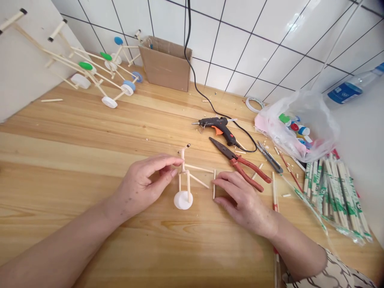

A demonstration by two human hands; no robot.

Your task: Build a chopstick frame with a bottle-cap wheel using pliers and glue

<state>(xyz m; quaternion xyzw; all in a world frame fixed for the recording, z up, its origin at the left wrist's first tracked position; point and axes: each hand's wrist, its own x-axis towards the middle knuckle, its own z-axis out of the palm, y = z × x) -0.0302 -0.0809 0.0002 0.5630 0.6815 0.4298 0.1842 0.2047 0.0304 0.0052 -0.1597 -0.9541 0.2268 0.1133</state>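
Observation:
A small half-built stick frame [187, 176] with a white bottle-cap wheel [183, 200] lies on the wooden table [75, 160]. My left hand [144, 184] pinches the frame's upright stick near its top. My right hand [240, 196] rests on the table and holds a short stick [214, 184] against the ends of the frame's two side sticks, thumb and forefinger on it.
Red-handled pliers [240, 163], a black glue gun [219, 127] with its cord, and small cutters [270, 158] lie behind the hands. A plastic bag of bottle caps [297, 128] and packs of chopsticks [333, 192] are at right. Finished stick models [99, 76] and a cardboard box [166, 64] stand at the back.

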